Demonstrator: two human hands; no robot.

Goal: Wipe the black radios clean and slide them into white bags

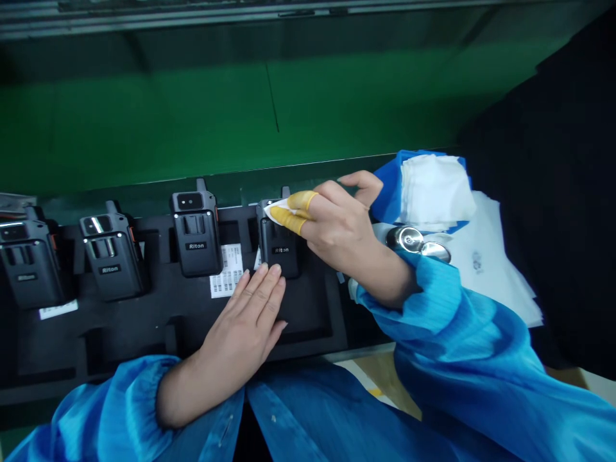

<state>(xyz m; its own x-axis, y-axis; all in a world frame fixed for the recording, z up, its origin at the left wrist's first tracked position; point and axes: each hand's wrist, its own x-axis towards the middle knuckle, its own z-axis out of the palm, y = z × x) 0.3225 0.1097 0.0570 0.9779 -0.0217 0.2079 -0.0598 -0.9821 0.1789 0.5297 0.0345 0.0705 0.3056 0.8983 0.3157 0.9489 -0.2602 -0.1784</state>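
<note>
**Right hand holds a white cloth on a black radio**

The person's right hand has yellow covers on two fingers. Those fingers pinch the cloth at the top of the radio. The left hand is flat, its fingers straight and close together, with the tips at the radio's bottom edge. The radio is in a black tray, the farthest right of four. To the right, a blue box holds a white pile.

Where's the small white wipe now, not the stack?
Head view, just left of centre: the white wipe is in the right hand, at the top of the rightmost device.
</note>
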